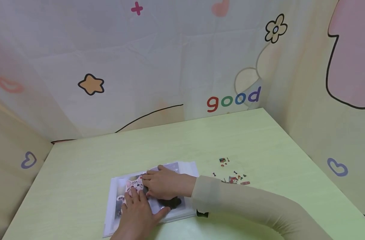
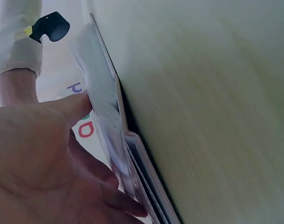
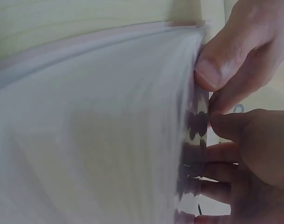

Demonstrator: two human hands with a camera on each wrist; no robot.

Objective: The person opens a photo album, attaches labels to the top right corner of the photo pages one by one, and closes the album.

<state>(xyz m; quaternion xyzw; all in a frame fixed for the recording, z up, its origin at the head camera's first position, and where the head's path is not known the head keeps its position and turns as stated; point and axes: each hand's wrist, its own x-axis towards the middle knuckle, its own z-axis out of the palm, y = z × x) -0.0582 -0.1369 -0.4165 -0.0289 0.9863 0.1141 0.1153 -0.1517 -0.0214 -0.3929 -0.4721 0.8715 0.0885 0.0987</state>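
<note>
A thick album with glossy pages (image 1: pixel 188 168) lies open near the front of the table. On its left page is a pink and white cat picture (image 1: pixel 136 184), partly covered by fingers; a dark shape (image 1: pixel 170 202) shows on the right page. My left hand (image 1: pixel 138 210) rests on the lower left of the album, fingertips over the cat's face and thumb stretched to the right. Spread across the album's middle, my right hand (image 1: pixel 164 182) presses its fingertips beside the cat's ear. In the right wrist view both hands touch the page surface, and many page edges (image 3: pixel 118 135) fan out below it.
Small colourful cutouts (image 1: pixel 233 180) lie scattered on the pale green table (image 1: pixel 80 170), right of the album and partly behind the right sleeve (image 1: pixel 248 198). A printed curtain (image 1: pixel 158 66) with the word "good" surrounds the table. A black device (image 2: pixel 53 25) sits on the right cuff.
</note>
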